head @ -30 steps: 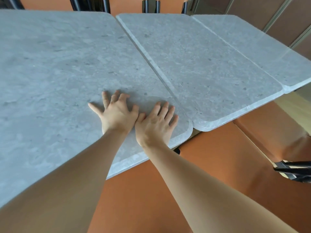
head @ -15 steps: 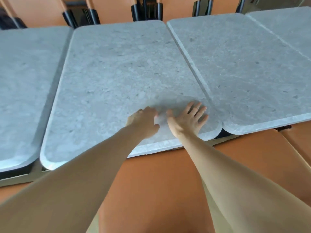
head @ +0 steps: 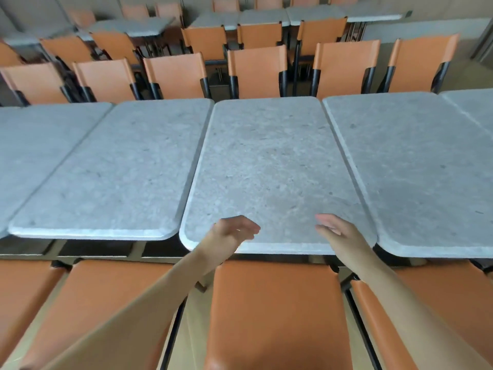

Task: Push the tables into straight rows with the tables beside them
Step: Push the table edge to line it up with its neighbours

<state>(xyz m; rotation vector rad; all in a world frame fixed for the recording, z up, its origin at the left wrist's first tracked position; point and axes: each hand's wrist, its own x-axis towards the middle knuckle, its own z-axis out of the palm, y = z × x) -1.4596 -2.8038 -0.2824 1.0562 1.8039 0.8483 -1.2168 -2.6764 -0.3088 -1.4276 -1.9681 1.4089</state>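
A grey stone-topped table (head: 269,166) stands right in front of me, between a like table on its left (head: 120,172) and another on its right (head: 416,166). Its near edge sits a little nearer to me than the left table's edge. My left hand (head: 232,231) hovers over the near edge, fingers relaxed and holding nothing. My right hand (head: 337,231) hangs above the near right corner, fingers straight, also holding nothing.
Orange chair seats (head: 277,311) line up under the near edge of the tables. Beyond the far edge stands a row of orange chairs with black legs (head: 256,68). More tables (head: 264,16) and chairs fill the back of the room.
Both hands have lifted off the tabletop and spread apart. My view has risen and turned, so the table now sits square in front of me with the room beyond in sight.
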